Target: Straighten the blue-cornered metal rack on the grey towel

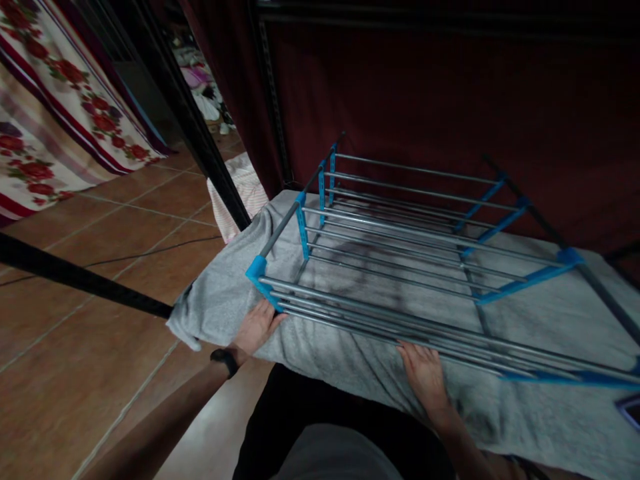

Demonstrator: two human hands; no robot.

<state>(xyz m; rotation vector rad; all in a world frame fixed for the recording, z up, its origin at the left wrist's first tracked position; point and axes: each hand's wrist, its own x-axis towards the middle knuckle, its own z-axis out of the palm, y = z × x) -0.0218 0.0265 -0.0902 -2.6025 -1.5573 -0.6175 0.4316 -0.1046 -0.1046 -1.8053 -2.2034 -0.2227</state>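
Grey metal drying rack with blue plastic joints [400, 247] sits mid-frame on grey cloth [525, 393]. Left hand [256, 327], right hand [425, 373] flat, open, at its near rails; positioning step, next calls for firm grip.

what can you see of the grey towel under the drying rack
The grey towel is a large, soft-looking cloth like terry, spread flat and draped over the near edge. Its left corner hangs loose and rumpled. A darker patch shows in the middle beneath the rails. The metal drying rack with blue plastic joints stands on it. The left hand and right hand both press flat on it along the near edge.
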